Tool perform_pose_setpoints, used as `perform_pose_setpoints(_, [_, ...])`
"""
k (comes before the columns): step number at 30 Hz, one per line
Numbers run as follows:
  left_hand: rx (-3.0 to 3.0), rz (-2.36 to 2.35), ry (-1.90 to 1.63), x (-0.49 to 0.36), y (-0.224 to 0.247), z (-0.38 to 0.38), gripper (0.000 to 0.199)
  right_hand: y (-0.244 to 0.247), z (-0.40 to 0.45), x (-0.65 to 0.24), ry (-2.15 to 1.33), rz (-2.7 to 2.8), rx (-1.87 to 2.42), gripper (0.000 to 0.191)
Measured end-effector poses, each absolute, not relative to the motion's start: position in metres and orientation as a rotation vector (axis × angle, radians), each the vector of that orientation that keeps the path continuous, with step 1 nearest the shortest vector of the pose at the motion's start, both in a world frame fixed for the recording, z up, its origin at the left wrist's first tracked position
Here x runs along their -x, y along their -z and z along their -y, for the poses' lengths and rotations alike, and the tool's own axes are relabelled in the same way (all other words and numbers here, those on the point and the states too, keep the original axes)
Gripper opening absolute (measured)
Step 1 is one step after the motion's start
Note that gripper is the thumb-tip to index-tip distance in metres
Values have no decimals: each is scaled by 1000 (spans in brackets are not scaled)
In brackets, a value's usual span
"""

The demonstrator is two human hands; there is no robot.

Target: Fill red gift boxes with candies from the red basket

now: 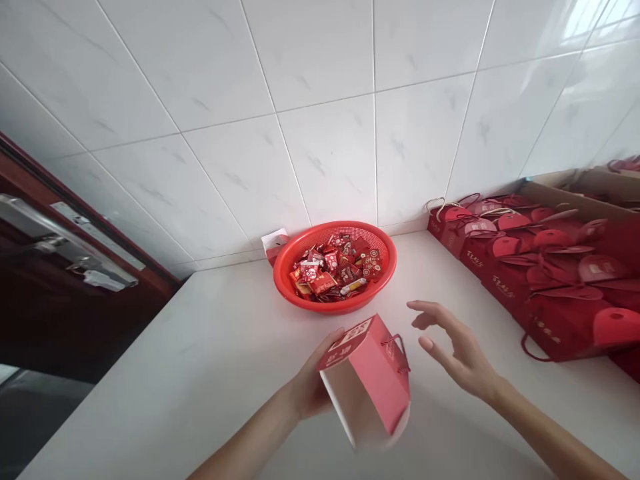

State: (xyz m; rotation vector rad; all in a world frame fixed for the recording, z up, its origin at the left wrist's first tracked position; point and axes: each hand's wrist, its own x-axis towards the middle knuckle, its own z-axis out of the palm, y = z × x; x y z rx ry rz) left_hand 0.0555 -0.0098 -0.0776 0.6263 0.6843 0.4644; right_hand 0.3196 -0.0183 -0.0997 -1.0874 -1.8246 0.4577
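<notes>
My left hand [313, 383] grips a red and pink paper gift box [383, 373] from its left side, fingers mostly hidden behind it. Tilted in the air above the counter, the box has one open end facing me and a thin red cord handle [397, 353] on its right. To the right of the box, my right hand [455, 350] is apart from it, thumb and fingers spread with nothing between them. Just beyond the box stands a red plastic basket [285, 287] holding many small wrapped sweets [333, 267].
Rows of red gift boxes with cord handles [530, 267] stand along the right of the white counter [225, 353]. A small red and white box [274, 243] sits behind the basket by the tiled wall [325, 153]. At left is a dark door with a metal handle [65, 240].
</notes>
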Motion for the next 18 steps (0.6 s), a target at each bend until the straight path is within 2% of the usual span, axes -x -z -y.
perform_pose_setpoints(5, [-691, -869, -421, -41, 80, 8, 72, 64, 31, -276, -593, 1994, 937, 66])
perform_pose_setpoints(7, [-760, -974, -400, -32, 76, 8, 74, 58, 31, -258, -670, 2067, 954, 71])
perform_pose_setpoints(14, [-1004, -1113, -358, 2, 54, 7, 89, 55, 17, -226, -692, 2143, 1024, 70])
perform_pose_setpoints(18, [-1227, -1322, -336, 14, 49, 14, 91, 59, 10, -219, -738, 2175, 1148, 51])
